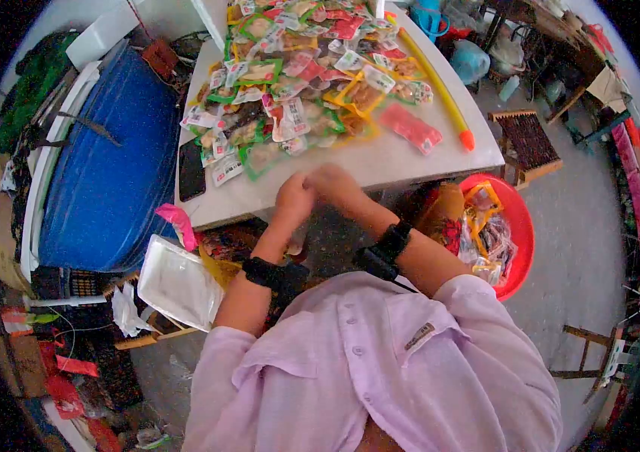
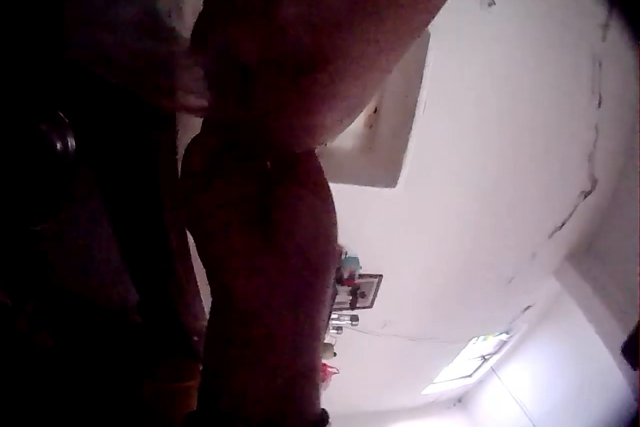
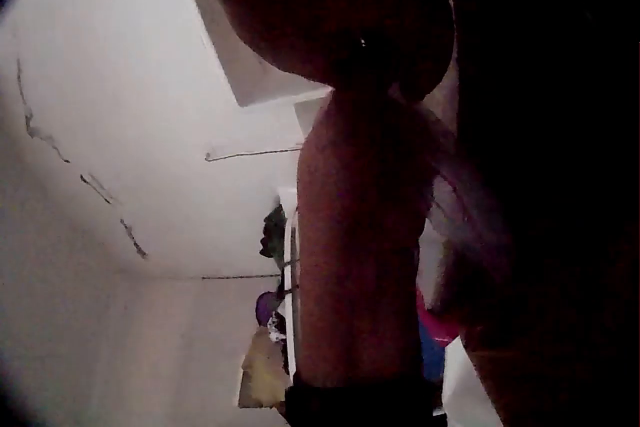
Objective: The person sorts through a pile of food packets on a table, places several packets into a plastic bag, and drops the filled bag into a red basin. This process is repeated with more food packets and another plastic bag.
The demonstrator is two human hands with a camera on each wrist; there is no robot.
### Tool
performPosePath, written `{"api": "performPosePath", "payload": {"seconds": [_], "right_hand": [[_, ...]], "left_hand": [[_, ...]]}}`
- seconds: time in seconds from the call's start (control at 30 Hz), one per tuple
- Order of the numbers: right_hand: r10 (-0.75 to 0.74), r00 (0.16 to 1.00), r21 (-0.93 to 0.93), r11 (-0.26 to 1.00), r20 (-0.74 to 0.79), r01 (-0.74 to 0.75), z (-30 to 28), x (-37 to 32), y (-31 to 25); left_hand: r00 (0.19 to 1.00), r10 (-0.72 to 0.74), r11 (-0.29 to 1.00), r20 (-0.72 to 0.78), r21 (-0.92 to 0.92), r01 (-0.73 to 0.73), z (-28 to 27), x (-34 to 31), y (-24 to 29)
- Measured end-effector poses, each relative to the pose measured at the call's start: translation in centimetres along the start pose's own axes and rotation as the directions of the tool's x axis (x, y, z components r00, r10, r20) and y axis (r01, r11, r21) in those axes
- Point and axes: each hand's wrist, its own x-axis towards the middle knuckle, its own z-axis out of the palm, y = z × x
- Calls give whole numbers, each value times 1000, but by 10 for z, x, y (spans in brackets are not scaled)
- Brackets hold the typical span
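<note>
In the head view, the left hand [image 1: 295, 199] and right hand [image 1: 335, 187] meet just off the table's near edge, below a heap of sealed food packets [image 1: 260, 71]. Blur hides the finger positions. A pale, see-through shape [image 1: 297, 242] shows under the left hand; whether either hand grips it is unclear. Both wrist views are very dark: the left hand [image 2: 290, 57] and right hand [image 3: 370, 7] appear as silhouettes, and a translucent sheet-like thing [image 3: 468, 209] hangs beside them in the right wrist view. A red packet [image 1: 410, 129] lies apart, right of the heap.
The white table [image 1: 380, 167] carries a phone [image 1: 192, 172] at its left edge and a yellow tube [image 1: 437, 83] at its right. A red basin [image 1: 523, 248] with packets stands lower right. At left are a white foam tray [image 1: 181, 282] and a large blue container [image 1: 113, 166].
</note>
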Motion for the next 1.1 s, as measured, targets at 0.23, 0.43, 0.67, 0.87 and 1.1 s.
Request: {"api": "performPosePath", "payload": {"seconds": [0.23,0.43,0.67,0.87,1.1], "right_hand": [[-285,924,-680,626,255,381,-13,14,11],[-173,982,-222,957,79,187,8,-8,5],[71,995,71,995,69,-76,-2,-2,-5],[97,995,189,978,-28,-90,-1,-3,-9],[-501,861,-671,668,-85,322,-45,16,1]], "left_hand": [[976,-126,752,177,-624,210,7,1,-26],[969,-247,770,-11,-610,189,-4,6,-22],[992,-118,848,-41,-524,80,-4,-6,-3],[774,467,855,-429,443,-270,-10,-10,-15],[948,208,827,-241,560,-39,-29,-7,-5]]}}
